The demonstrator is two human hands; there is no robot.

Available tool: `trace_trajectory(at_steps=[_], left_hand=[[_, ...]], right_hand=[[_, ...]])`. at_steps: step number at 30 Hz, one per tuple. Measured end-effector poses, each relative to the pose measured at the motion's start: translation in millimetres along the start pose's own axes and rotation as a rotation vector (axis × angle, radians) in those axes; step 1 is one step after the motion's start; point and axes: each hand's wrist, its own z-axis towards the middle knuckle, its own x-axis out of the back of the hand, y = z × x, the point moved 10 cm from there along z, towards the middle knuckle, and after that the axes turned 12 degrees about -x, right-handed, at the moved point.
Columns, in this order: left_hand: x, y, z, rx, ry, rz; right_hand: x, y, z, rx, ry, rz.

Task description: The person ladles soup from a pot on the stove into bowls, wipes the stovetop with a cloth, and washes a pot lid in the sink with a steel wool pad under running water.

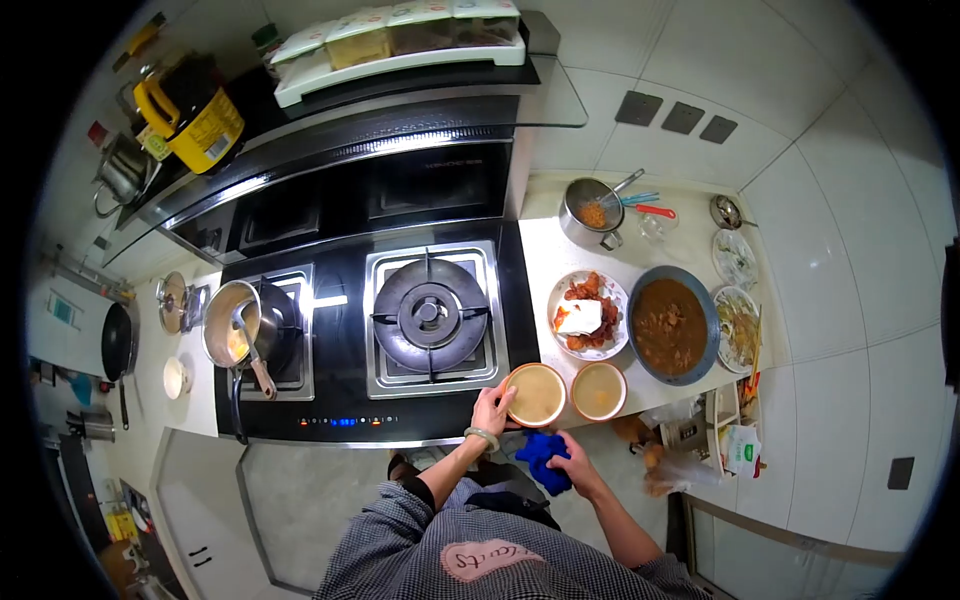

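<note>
My left hand (489,412), with a bangle at the wrist, grips the left side of a bowl of tan liquid (537,395) at the counter's front edge. A second bowl of similar liquid (599,391) stands just right of it. Below the counter edge, my right hand (578,464) is closed on a bunched blue cloth (545,461). Behind the bowls sits a plate (561,334) with reddish food pieces and a white block. A large grey pan (713,322) of brown stew stands to their right.
The bare gas burner (430,310) is left of the bowls. On the left burner sits a saucepan (215,320) with a ladle (252,352) inside. At the back stand a metal pot (570,215) and a red-handled utensil (656,211). Dishes of scraps (738,325) line the right wall.
</note>
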Motion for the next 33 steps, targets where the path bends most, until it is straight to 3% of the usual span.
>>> trace_trajectory(at_steps=[2,4,6,9,10,12,15,17,18,19,20,21,22,24,25,26,28,30,32,33], left_hand=[[4.7,19.4,-6.1,0.067,0.013,-0.09],[1.7,5.6,-8.5,0.15,-0.045,-0.263],[20.7,22.0,-16.2,0.148,-0.023,-0.238],[59.1,27.2,-38.1,0.124,-0.027,-0.23],[73.2,30.7,-51.4,0.107,-0.023,-0.274],[105.0,23.2,-80.8,0.084,0.026,-0.3],[160.6,-12.5,-142.9,0.169,0.225,-0.308],[196.1,-43.0,-193.2,0.251,0.421,-0.315],[210.9,-62.6,-218.9,0.305,0.513,-0.314],[223.4,-74.8,-243.4,0.342,0.607,-0.295],[231.8,-92.6,-265.8,0.369,0.674,-0.316],[238.5,-109.1,-285.9,0.396,0.74,-0.336],[240.9,-119.2,-295.7,0.389,0.752,-0.34],[250.9,-137.5,-315.4,0.46,0.831,-0.446],[255.2,-140.2,-318.8,0.49,0.848,-0.459],[259.9,-144.0,-321.9,0.5,0.851,-0.463],[262.1,-153.9,-319.8,0.49,0.835,-0.483],[266.1,-151.7,-316.4,0.469,0.821,-0.494],[272.7,-146.3,-322.8,0.468,0.803,-0.492],[275.5,-145.8,-321.8,0.468,0.798,-0.507]], right_hand=[[-20.9,5.2,-17.3,-0.185,-0.233,0.139],[-37.8,-21.8,-38.0,-0.179,-0.314,0.155],[-66.9,-67.4,-54.4,-0.161,-0.524,0.255],[-90.5,-138.9,-39.3,-0.035,-0.621,0.295],[-93.3,-163.4,-25.4,-0.013,-0.599,0.272],[-101.9,-251.3,-9.6,0.279,-0.498,0.034],[-103.4,-329.2,57.7,0.437,-0.339,-0.045],[-93.3,-359.6,128.4,0.626,-0.066,-0.376],[-83.6,-372.1,153.3,0.782,0.39,-0.882],[-78.7,-366.0,184.2,0.528,0.479,-0.923],[-74.4,-354.7,233.8,0.483,0.532,-1.0],[-78.2,-340.2,275.6,0.316,0.385,-1.05],[-76.5,-317.9,340.3,0.334,0.299,-1.034],[-102.9,-336.4,340.9,0.392,0.319,-1.044],[-129.7,-343.4,330.5,0.395,0.193,-0.946],[-164.1,-349.2,327.9,0.417,0.125,-1.158],[-232.8,-361.4,295.8,0.519,0.058,-1.039],[-280.3,-353.0,342.3,0.49,0.212,-1.351],[-309.9,-354.3,332.3,0.341,0.165,-1.346],[-330.5,-348.9,343.2,0.427,0.081,-1.393]])
